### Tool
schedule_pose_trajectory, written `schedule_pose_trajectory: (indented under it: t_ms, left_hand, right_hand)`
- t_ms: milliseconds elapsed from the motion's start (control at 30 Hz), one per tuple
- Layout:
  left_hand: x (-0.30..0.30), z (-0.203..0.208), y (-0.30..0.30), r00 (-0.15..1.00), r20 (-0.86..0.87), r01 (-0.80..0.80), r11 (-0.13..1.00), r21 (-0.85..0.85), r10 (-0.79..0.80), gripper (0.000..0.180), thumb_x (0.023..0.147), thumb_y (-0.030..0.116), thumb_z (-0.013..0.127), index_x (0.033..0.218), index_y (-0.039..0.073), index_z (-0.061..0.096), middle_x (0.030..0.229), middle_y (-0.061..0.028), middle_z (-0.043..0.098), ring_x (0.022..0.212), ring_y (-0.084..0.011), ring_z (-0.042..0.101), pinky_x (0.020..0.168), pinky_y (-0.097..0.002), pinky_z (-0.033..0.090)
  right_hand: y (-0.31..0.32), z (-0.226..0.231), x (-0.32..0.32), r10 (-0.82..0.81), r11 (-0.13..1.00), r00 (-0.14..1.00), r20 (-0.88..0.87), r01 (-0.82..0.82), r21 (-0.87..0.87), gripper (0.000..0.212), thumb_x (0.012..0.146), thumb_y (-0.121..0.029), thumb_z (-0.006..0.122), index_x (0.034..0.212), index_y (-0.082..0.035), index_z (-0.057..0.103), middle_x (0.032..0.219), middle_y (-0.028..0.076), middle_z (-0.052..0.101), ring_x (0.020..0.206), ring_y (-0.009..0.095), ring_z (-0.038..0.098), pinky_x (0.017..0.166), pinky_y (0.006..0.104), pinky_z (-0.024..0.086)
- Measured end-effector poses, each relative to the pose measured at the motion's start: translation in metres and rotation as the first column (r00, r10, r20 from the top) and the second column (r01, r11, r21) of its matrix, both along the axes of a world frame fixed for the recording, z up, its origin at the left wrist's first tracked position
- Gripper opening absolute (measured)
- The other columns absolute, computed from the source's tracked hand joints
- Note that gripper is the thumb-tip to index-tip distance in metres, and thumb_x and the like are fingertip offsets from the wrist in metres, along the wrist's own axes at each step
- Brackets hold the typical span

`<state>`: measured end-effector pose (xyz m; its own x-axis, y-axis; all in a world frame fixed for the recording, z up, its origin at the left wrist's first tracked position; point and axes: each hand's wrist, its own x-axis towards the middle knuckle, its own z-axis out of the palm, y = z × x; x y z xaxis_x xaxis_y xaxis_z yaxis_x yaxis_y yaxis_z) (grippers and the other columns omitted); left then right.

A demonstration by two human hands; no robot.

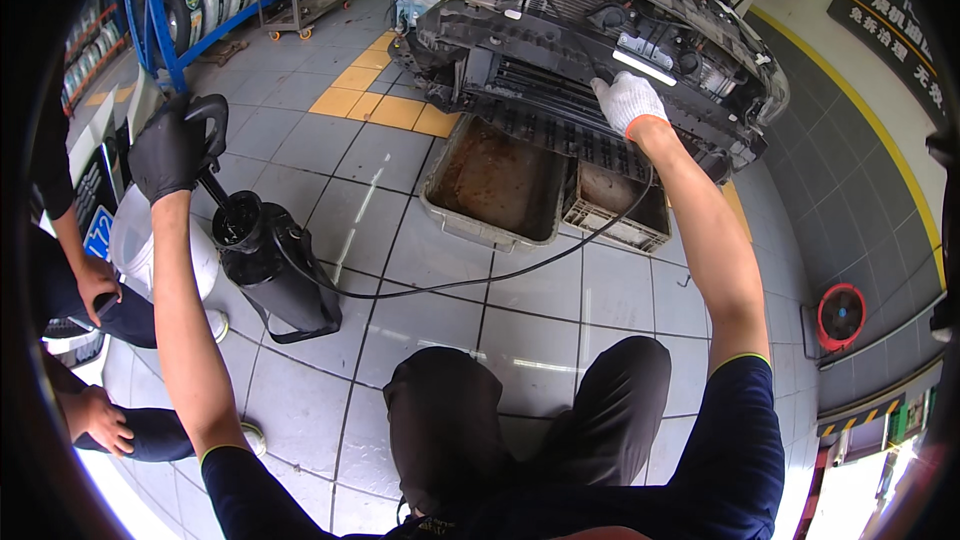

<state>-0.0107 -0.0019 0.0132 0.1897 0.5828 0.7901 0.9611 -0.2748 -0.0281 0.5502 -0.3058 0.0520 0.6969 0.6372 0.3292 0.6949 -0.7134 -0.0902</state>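
My left hand (165,155), in a black glove, is closed round the handle (213,125) of a black hand pump. The rod is drawn up out of the pump body (285,290), which stands on the tiles to my left. A thin black hose (450,287) leaves the pump and curves across the floor up to my right hand. My right hand (632,105), in a white knit glove, is closed at the front of a car (560,50) whose bumper cover is off. The hose passes by my right wrist; its end is hidden by the hand.
Under the car front stand a grey tray (440,205) with a dirty bottom and a crate (640,235). A white bucket (140,230) is beside the pump. Another person's hands (97,290) show at the left. Farther off are a tyre rack (150,10) and a red fan (841,317).
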Motion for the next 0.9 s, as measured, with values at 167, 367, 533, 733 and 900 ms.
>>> schedule_pose_trajectory:
  t_ms: [167,367,533,733,900]
  left_hand:
    - [-0.001,-0.001,0.000,1.000,0.004,-0.018,1.000,-0.008,0.018,0.037,0.090,0.026,0.075,0.126,0.030,0.081,0.114,-0.0073,0.082,0.096,-0.0330,0.080,0.080,-0.0453,0.063]
    - [-0.003,-0.003,0.001,0.999,0.003,0.031,0.998,0.061,-0.032,0.036,0.089,0.025,0.076,0.125,0.028,0.082,0.114,-0.0074,0.082,0.097,-0.0331,0.080,0.081,-0.0445,0.064]
    - [-0.002,-0.004,0.001,0.999,0.017,0.036,0.998,0.053,-0.037,0.038,0.088,0.025,0.076,0.125,0.026,0.082,0.112,-0.0102,0.082,0.098,-0.0349,0.080,0.083,-0.0456,0.063]
    - [-0.002,-0.003,0.002,1.000,0.001,0.029,0.998,0.054,-0.029,0.036,0.090,0.025,0.074,0.125,0.028,0.083,0.114,-0.0073,0.082,0.097,-0.0330,0.080,0.081,-0.0441,0.063]
    - [0.001,-0.004,0.003,1.000,0.006,0.014,0.999,0.033,-0.014,0.037,0.091,0.026,0.074,0.127,0.031,0.082,0.113,-0.0075,0.082,0.096,-0.0328,0.080,0.080,-0.0442,0.063]
  right_hand:
    - [0.006,-0.001,0.007,0.005,1.000,1.000,-0.008,-0.005,-0.004,0.065,0.108,-0.054,0.059,0.122,0.007,0.075,0.123,0.037,0.074,0.123,0.050,0.071,0.109,0.0521,0.056]
    - [0.005,-0.008,0.004,0.021,1.000,1.000,0.019,-0.021,-0.016,0.066,0.108,-0.055,0.058,0.121,0.008,0.076,0.121,0.038,0.074,0.122,0.051,0.070,0.109,0.0527,0.056]
    - [-0.005,-0.009,-0.002,0.004,0.996,1.000,-0.024,-0.006,-0.087,0.063,0.108,-0.051,0.058,0.117,0.008,0.079,0.120,0.037,0.074,0.121,0.049,0.072,0.108,0.0516,0.057]
    - [-0.036,-0.002,-0.007,-0.028,1.000,0.994,-0.107,0.027,-0.016,0.066,0.106,-0.053,0.060,0.117,0.010,0.078,0.117,0.039,0.073,0.121,0.051,0.071,0.107,0.0520,0.057]
    - [-0.077,-0.005,-0.005,-0.111,0.994,0.991,-0.079,0.109,-0.027,0.063,0.107,-0.050,0.061,0.112,0.010,0.079,0.114,0.039,0.073,0.119,0.051,0.071,0.107,0.0523,0.057]
